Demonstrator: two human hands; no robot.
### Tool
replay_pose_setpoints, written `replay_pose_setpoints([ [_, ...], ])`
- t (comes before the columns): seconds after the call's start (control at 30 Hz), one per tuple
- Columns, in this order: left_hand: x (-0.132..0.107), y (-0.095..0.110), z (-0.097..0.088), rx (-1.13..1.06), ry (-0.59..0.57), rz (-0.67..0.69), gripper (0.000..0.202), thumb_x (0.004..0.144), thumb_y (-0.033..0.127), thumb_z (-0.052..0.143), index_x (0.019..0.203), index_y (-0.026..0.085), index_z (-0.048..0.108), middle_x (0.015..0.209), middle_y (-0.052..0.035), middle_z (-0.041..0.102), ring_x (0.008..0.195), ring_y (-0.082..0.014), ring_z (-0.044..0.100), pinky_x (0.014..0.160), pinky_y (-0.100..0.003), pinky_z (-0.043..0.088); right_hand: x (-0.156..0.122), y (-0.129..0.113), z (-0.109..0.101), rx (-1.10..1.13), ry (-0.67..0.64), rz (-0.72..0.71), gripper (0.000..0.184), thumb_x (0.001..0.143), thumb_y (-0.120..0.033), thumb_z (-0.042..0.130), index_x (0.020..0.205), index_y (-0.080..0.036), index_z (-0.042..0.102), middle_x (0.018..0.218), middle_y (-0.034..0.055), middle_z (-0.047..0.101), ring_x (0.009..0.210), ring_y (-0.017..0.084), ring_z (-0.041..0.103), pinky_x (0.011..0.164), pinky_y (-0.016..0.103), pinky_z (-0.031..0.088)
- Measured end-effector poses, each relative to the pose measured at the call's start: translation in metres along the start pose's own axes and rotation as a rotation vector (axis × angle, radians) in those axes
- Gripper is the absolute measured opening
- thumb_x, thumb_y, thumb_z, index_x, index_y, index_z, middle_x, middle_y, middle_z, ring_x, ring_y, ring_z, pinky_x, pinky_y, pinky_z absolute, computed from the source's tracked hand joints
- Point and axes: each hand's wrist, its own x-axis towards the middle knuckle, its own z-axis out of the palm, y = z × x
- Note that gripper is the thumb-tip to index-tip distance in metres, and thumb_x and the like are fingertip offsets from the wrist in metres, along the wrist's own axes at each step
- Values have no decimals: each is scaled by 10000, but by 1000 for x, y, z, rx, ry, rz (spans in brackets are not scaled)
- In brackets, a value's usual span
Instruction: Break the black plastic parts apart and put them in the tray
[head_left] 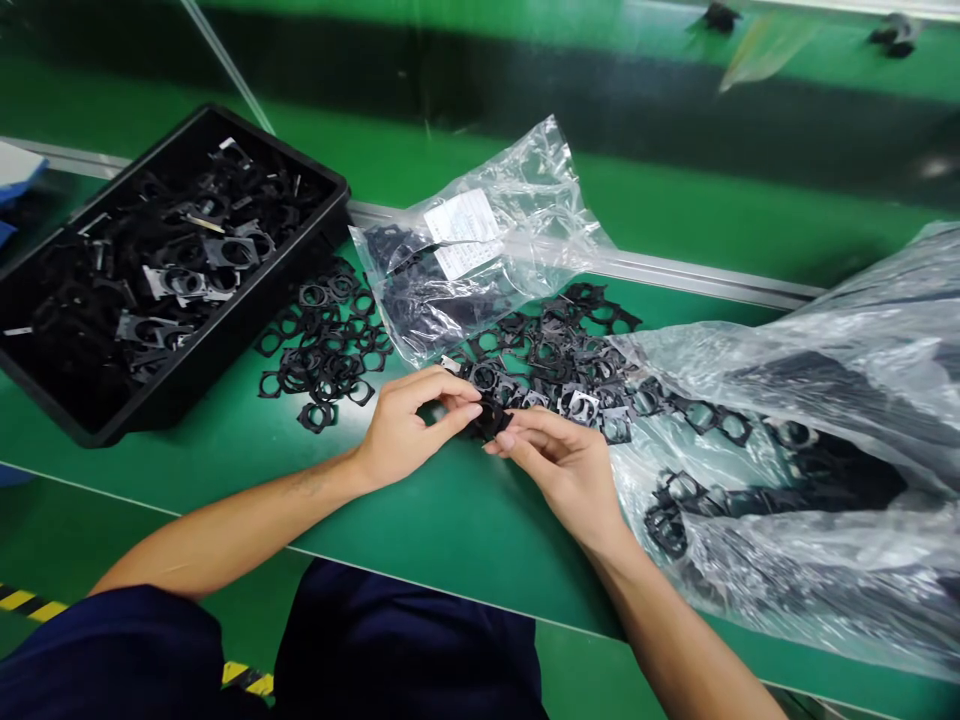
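Between my two hands is a small black plastic part (491, 414), held just above the green table (450, 520). My left hand (416, 420) pinches its left side with thumb and fingers. On the opposite side, the fingertips of my right hand (562, 460) grip its edge. The part's exact shape is partly covered by the fingers. Right behind the hands lies a loose heap of black ring-shaped parts (555, 350), some with pale faces. Another pile of black rings (319, 350) rests left of it.
A black bin (225, 330) filled with similar parts stands at the left. Behind the hands lies a clear plastic bag (540, 220) with a white label (463, 232) and black parts inside. A large open plastic bag (817, 330) spills black rings on the right. A metal rail (690, 280) runs along the back.
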Motion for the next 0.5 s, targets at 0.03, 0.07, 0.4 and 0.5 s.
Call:
replay_pose_setpoints([
  [0.03, 1, 0, 0, 21, 0, 24, 15, 880, 179, 730, 891, 172, 722, 772, -9, 714, 698, -116, 664, 678, -235, 561, 0, 0, 0, -3, -2, -8, 242, 710, -391, 895, 824, -217, 770, 761, -9, 697, 676, 153, 746, 677, 259, 611],
  [0.07, 1, 0, -1, 39, -1, 47, 7, 884, 178, 724, 888, 174, 719, 792, -17, 717, 733, -127, 672, 708, -251, 568, 0, 1, 0, -11, -5, -15, 243, 715, -396, 891, 831, -217, 775, 776, -7, 696, 673, 150, 744, 680, 261, 614],
  [0.4, -1, 3, 1, 39, 1, 187, 48, 901, 142, 702, 920, 184, 712, 901, -51, 760, 863, -162, 726, 791, -300, 607, -4, 3, -1, -194, 17, -179, 218, 802, -409, 822, 900, -217, 789, 815, 26, 717, 694, 167, 735, 674, 294, 636],
  [0.5, -3, 3, 2, 46, 13, 234, 74, 895, 141, 713, 953, 187, 711, 921, -52, 759, 870, -159, 730, 793, -297, 617, -4, 1, -2, -358, 58, -296, 107, 849, -326, 784, 865, -220, 793, 795, 37, 739, 680, 170, 710, 655, 299, 617],
])
